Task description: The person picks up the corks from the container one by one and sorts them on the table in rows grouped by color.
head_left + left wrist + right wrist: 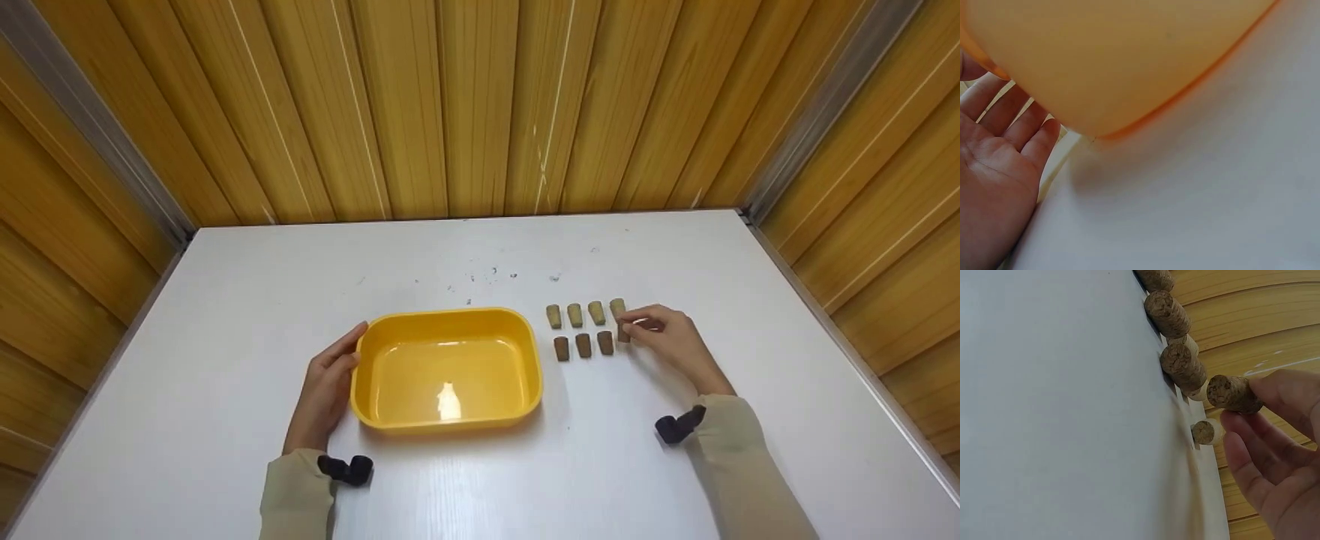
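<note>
A yellow plastic tub (448, 424) stands on the white table with nothing inside. My left hand (327, 386) rests at its left side, thumb and fingertips touching the rim and outer wall. In the left wrist view the fingers (1022, 121) look fairly straight against the tub wall (1112, 67). My right hand (671, 337) pinches a dark brown cork stopper (1233, 392) between thumb and fingers, raised off the table. Three brown corks (583, 345) stand in the near row, to its left. Behind them is a row of several lighter tan corks (575, 315).
The white table (225, 300) bears small dark marks behind the tub. Wood-patterned panels (480, 112) rise along its back and both sides. Small black devices (679, 425) are worn at both wrists.
</note>
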`<state>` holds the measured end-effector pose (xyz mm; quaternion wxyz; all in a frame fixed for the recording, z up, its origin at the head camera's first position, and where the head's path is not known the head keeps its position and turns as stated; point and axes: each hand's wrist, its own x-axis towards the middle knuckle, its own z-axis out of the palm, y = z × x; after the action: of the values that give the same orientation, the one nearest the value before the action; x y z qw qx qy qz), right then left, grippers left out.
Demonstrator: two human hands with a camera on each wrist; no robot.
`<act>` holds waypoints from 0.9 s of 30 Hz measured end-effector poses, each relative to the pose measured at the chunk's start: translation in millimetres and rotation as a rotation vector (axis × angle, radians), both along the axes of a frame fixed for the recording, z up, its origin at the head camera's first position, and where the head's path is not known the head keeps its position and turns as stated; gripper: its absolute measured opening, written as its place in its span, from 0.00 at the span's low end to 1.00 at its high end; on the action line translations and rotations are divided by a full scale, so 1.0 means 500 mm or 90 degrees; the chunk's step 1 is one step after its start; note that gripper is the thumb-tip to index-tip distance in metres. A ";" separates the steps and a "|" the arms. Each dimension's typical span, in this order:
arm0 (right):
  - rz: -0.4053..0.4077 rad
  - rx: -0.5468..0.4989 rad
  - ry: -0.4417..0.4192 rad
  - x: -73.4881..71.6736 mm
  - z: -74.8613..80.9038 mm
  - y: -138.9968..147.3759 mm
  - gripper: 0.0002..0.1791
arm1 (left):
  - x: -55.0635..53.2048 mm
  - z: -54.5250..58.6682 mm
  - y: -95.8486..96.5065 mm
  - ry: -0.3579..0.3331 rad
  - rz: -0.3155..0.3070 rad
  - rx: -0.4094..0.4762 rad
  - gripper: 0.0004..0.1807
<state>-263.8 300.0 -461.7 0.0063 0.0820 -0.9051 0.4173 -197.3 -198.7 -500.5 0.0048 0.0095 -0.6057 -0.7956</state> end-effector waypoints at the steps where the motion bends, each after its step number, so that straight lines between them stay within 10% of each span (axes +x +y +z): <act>1: -0.004 0.000 -0.008 0.000 0.000 0.002 0.18 | 0.000 0.000 0.000 -0.001 -0.001 0.001 0.27; 27: -0.031 0.059 -0.095 -0.004 -0.011 0.013 0.21 | -0.001 0.001 0.001 -0.002 0.000 -0.003 0.27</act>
<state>-265.6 306.3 -467.4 -0.0552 0.0291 -0.9229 0.3800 -197.6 -198.4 -500.2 0.0038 0.0105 -0.6074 -0.7943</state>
